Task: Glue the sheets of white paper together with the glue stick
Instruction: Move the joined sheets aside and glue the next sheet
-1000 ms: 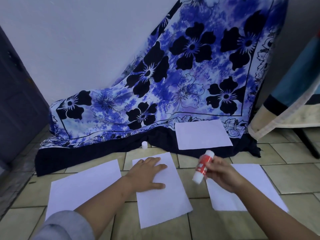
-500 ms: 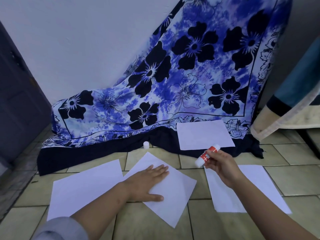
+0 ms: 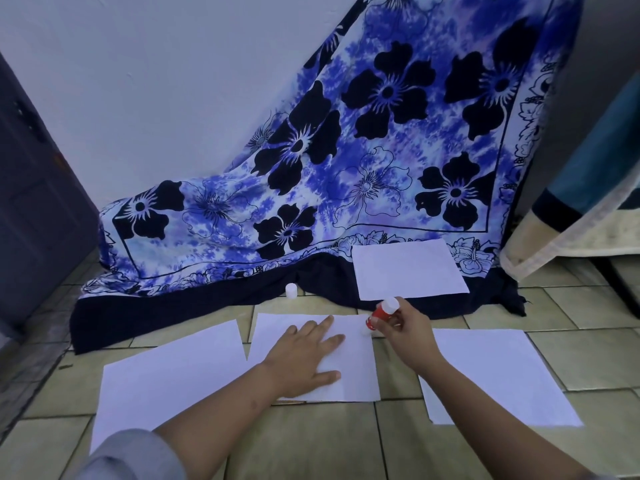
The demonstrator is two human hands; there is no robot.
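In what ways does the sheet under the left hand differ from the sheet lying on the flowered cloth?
The middle sheet lies on the tiled floor, while the far sheet rests on the flowered cloth.
The left hand presses flat on the middle sheet; nothing touches the far sheet.
The glue stick in the right hand points down at the middle sheet's far right corner, not at the far sheet.
Both are blank white.

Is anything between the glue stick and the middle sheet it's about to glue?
Nothing visible. The right hand holds the glue stick tip down at the far right corner of the middle sheet. The left hand lies flat on the sheet's centre, clear of that corner. The cap stands apart by the cloth.
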